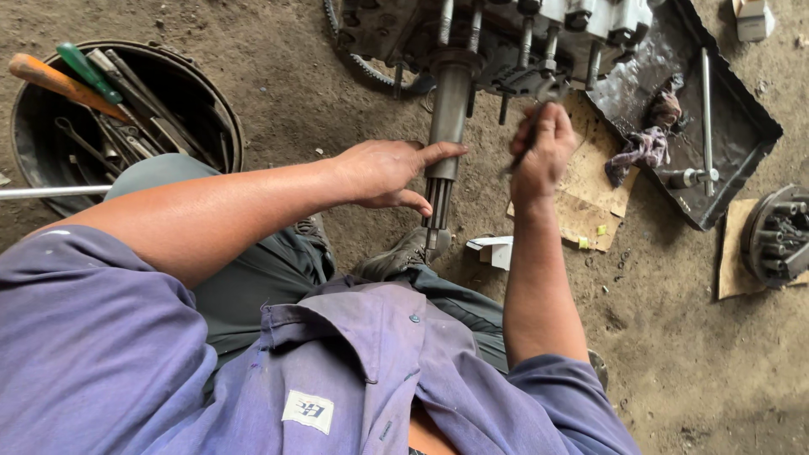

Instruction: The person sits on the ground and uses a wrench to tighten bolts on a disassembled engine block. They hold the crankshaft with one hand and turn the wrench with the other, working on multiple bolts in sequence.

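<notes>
A greasy metal gearbox assembly lies on the dirt at the top centre, with a long splined steel shaft sticking out toward me. My left hand rests against the shaft, fingers spread along its left side. My right hand is closed around a thin dark tool, its tip up at the bolts under the assembly. My shoe sits just below the shaft's end.
A black round tub of wrenches and screwdrivers stands at the top left. A dark oily metal tray with a rag, a rod and a socket lies at the right. A round studded metal part rests on cardboard.
</notes>
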A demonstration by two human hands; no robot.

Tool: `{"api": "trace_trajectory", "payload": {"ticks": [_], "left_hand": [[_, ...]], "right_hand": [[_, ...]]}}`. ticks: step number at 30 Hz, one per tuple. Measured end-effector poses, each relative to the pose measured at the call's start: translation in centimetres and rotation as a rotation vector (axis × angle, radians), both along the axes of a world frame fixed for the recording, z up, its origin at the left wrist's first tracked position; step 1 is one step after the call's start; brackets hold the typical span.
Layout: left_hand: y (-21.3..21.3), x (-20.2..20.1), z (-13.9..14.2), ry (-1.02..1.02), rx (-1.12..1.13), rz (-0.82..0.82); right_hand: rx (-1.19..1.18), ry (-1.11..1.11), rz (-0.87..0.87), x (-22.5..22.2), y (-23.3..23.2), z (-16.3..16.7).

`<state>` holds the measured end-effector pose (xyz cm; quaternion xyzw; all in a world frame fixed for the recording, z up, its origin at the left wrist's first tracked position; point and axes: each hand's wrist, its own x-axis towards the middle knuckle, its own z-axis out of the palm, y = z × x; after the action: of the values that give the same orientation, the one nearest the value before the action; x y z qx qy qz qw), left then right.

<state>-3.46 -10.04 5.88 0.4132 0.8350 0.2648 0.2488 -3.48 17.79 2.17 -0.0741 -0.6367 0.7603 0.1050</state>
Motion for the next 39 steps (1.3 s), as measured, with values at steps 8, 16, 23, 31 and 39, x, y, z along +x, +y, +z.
{"api": "trace_trajectory", "payload": {"ticks": [8, 16, 23, 31, 39], "left_hand": [[0.0, 0.1, 0.8, -0.011, -0.073, 0.002], [-0.1, -0.1, 0.8, -0.028, -0.069, -0.003], [-0.1, 0.1, 0.7, -0.046, -0.025, 0.018], [-0.1, 0.0, 0.8, -0.044, -0.040, 0.009], [-0.4, 0.1, 0.4, 0.008, 0.035, 0.012]], "right_hand": [[-0.568, -0.112, 0.159, 0.7, -4.2, -0.1], [-0.962, -0.262, 0.197, 0.4, -3.2, 4.7], [-1.031, -0.277, 0.225, 0.4, -4.8, 5.3], [-1.011, -0.188, 0.242, 0.1, -4.3, 4.8], [-0.764, -0.177, 0.212, -0.6, -4.1, 3.4]]}}
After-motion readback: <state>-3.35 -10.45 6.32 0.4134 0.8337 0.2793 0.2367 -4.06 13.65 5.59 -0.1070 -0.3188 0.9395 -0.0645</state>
